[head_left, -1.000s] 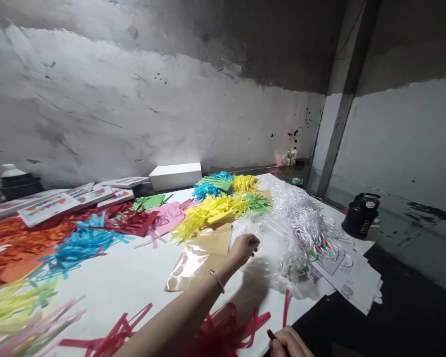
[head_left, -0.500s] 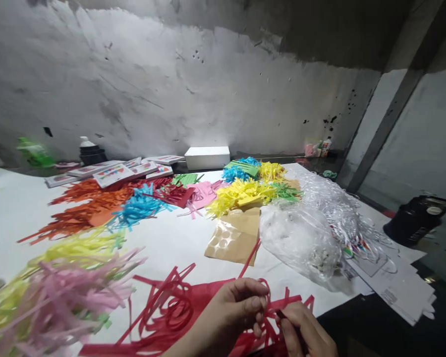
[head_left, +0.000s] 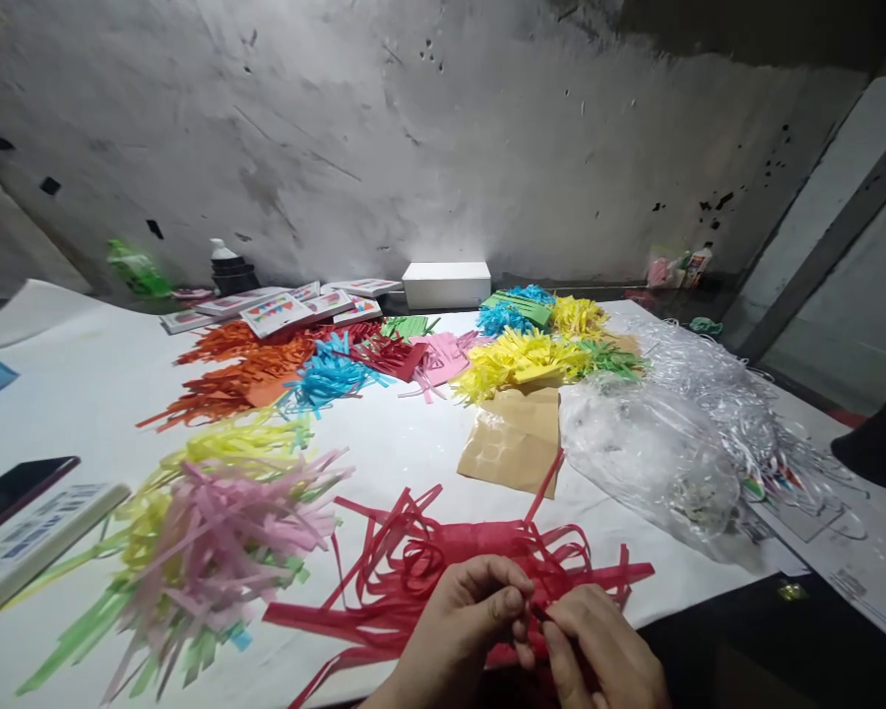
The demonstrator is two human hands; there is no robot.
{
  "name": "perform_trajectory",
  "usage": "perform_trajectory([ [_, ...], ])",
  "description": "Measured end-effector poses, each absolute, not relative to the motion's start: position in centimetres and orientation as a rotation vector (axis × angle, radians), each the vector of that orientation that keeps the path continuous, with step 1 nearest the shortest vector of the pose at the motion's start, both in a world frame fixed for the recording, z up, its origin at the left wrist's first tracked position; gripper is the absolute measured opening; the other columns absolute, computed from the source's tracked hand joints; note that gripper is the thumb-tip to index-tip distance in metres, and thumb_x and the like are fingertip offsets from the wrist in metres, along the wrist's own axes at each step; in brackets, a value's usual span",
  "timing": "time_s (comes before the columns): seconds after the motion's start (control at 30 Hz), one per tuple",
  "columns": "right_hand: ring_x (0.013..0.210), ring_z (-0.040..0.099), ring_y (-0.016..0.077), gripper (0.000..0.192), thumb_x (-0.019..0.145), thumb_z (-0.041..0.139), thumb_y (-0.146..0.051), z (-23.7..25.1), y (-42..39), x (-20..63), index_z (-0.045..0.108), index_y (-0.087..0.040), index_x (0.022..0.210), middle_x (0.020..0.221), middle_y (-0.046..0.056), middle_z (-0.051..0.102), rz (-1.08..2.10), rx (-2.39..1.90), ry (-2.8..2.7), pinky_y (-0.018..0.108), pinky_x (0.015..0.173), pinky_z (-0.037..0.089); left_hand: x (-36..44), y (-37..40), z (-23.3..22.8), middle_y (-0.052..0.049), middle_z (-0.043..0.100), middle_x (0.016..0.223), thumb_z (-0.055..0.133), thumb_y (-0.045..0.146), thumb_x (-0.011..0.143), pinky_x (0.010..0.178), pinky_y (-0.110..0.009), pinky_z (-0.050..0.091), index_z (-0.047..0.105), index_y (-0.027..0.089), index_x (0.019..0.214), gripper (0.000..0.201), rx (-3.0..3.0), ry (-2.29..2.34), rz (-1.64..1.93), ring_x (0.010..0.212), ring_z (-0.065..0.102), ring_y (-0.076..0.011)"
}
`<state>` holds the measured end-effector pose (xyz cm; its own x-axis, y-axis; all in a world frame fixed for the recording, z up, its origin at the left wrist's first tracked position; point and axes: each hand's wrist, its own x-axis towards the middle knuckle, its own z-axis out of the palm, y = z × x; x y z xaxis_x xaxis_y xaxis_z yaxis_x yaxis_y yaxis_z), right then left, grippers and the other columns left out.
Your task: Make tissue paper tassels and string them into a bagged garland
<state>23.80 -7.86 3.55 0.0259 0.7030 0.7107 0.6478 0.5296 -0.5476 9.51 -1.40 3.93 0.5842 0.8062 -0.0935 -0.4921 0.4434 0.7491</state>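
On the white surface (head_left: 413,453), at its near edge, lies a bundle of red paper strips (head_left: 443,566). The left hand (head_left: 462,630) and the right hand (head_left: 598,655) meet over it, fingers pinched shut on its strips.

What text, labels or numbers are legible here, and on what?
None can be read.
Flat boxes at the back: coloured flag pictures only, any print too small.
Card packet at the left edge: blurred blue print.
Printed sheets at the right edge: grey print, too small.
Bottle by the wall: label blurred.
Both hands pinch red fringed paper, which is plain.
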Motion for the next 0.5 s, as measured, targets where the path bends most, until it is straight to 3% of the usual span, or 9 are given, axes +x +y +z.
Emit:
perform_trajectory([
  [0.2,0.063,0.055,0.0151,0.019,0.093,0.048,-0.004,3.9,-7.6,23.2,0.055,-0.02,0.086,0.07,0.001,0.06,-0.004,-1.194,-1.743,0.027,0.061,0.042,8.1,-1.8,4.6,-0.002,0.069,0.079,0.079,0.023,0.082,0.057,-0.02,0.057,0.081,0.022,0.085,0.004,1.142,0.535,1.065,0.061,0.071,-0.0132],
  [0.33,0.062,0.055,0.0152,0.02,0.09,0.048,-0.002,4.7,-7.3,23.6,0.056,-0.02,0.085,0.068,0.001,0.059,-0.031,-1.146,-1.857,0.026,0.059,0.042,7.1,-1.8,5.2,-0.002,0.072,0.078,0.071,0.008,0.085,0.065,-0.022,0.058,0.08,0.028,0.099,0.026,1.51,0.495,1.185,0.067,0.071,-0.0145],
  [0.5,0.061,0.054,0.0158,0.021,0.087,0.046,-0.001,5.8,-7.1,24.3,0.058,-0.019,0.085,0.067,0.003,0.059,-0.051,-1.105,-1.938,0.026,0.058,0.044,6.5,-2.2,5.4,0.002,0.077,0.085,0.069,-0.005,0.077,0.07,-0.018,0.058,0.073,0.037,0.115,0.056,1.594,0.533,1.164,0.073,0.073,-0.0131],
])
